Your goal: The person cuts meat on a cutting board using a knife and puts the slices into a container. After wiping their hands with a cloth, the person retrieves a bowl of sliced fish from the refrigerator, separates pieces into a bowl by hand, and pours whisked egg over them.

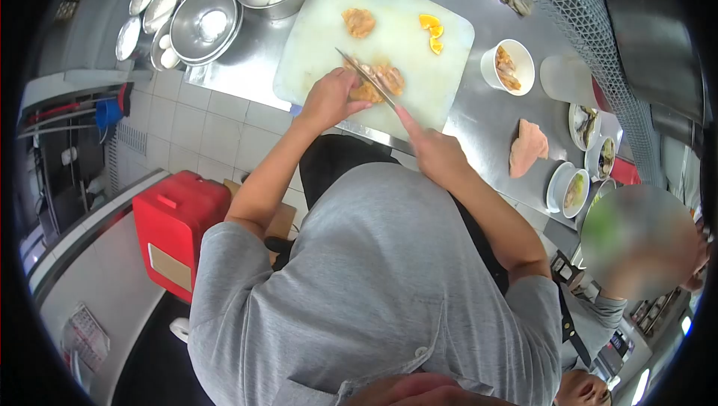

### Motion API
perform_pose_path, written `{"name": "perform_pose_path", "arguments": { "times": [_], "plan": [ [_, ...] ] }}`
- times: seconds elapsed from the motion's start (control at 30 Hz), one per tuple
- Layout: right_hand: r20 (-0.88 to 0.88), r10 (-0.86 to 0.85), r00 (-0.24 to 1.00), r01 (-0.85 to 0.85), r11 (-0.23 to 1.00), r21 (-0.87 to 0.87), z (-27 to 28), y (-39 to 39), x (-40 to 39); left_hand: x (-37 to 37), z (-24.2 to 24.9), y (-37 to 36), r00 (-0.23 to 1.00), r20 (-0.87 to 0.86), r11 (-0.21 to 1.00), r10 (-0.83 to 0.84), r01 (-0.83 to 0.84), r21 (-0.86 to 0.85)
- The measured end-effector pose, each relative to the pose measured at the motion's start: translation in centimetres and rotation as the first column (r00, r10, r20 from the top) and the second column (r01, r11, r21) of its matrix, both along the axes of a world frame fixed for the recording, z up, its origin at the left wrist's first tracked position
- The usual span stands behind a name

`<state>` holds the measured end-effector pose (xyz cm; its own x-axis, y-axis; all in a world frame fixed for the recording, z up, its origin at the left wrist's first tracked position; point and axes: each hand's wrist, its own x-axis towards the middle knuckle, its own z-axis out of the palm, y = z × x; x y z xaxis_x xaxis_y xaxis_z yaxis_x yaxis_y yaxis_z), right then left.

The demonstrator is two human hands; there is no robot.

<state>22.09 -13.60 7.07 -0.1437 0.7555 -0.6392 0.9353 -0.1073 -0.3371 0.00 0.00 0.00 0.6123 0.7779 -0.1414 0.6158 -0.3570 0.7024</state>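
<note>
Fingers of the left hand pin the fried cutlet steady beside the knife, whose handle the right hand clasps.

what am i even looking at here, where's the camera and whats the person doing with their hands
There is one picture, taken from above with a very wide lens, looking down on a person in a grey shirt at a steel kitchen counter. The right hand holds a knife over a piece of cooked meat on a white cutting board; the left hand steadies the meat. Also on the board are another meat piece and orange slices. Bowls of food stand to the right, metal pots to the left.
</note>
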Motion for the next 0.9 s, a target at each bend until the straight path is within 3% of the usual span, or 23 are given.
{"name": "perform_pose_path", "arguments": {
  "times": [0.07, 0.17, 0.27, 0.37, 0.47, 0.6, 0.7, 0.77, 0.8, 0.83, 0.87, 0.9],
  "plan": [
    [-0.027, 0.01, 1.0, -0.006, 0.99, 0.141, -3.2, -0.1, -0.4, -0.4, 0.9, -0.4, 1.0, 0.023, 0.999, 0.02, -0.021, 0.042],
    [-0.063, -0.022, 0.998, 0.032, 0.987, 0.158, -2.5, 0.4, 0.6, -0.3, 1.0, -1.1, 0.991, 0.078, 0.988, 0.106, -0.114, 0.106],
    [-0.279, -0.034, 0.96, 0.114, 0.954, 0.276, -2.0, 0.8, 2.3, -1.1, 0.8, -2.1, 0.989, 0.096, 0.984, 0.109, -0.121, 0.127],
    [-0.244, -0.127, 0.961, 0.18, 0.962, 0.205, 2.0, 0.3, 2.3, -1.7, -0.6, -3.2, 0.981, 0.133, 0.988, 0.142, -0.149, 0.04],
    [-0.199, -0.11, 0.974, 0.159, 0.955, 0.25, 2.8, -1.4, 2.9, -1.2, -1.1, -3.5, 0.972, 0.154, 0.98, 0.179, -0.189, 0.054],
    [-0.113, -0.031, 0.993, 0.053, 0.98, 0.189, 3.6, -3.3, 2.3, -0.4, -2.0, -3.4, 0.968, 0.173, 0.977, 0.181, -0.197, 0.083],
    [0.049, 0.077, 0.996, -0.084, 0.982, 0.166, 3.6, -3.5, 1.6, -0.4, -2.4, -3.1, 0.975, 0.15, 0.977, 0.165, -0.182, 0.111],
    [-0.032, 0.117, 0.993, -0.103, 0.956, 0.274, 1.5, -4.3, 2.3, -0.8, -2.6, -2.9, 0.983, 0.147, 0.973, 0.109, -0.136, 0.185],
    [0.012, 0.169, 0.986, -0.164, 0.932, 0.325, 0.2, -4.8, 2.4, -1.0, -2.5, -3.0, 0.991, 0.103, 0.978, 0.081, -0.1, 0.184],
    [-0.045, 0.113, 0.993, -0.098, 0.965, 0.242, 1.3, -4.7, 1.9, -1.0, -3.2, -3.3, 0.993, 0.099, 0.956, 0.068, -0.093, 0.277],
    [-0.042, 0.103, 0.994, -0.092, 0.972, 0.215, 1.4, -4.9, 1.7, -1.1, -3.5, -3.4, 0.995, 0.082, 0.974, 0.061, -0.077, 0.212],
    [-0.078, 0.103, 0.992, -0.081, 0.967, 0.242, 2.1, -5.0, 1.6, -1.4, -4.5, -2.8, 0.998, 0.053, 0.962, 0.024, -0.037, 0.269]
  ]
}}
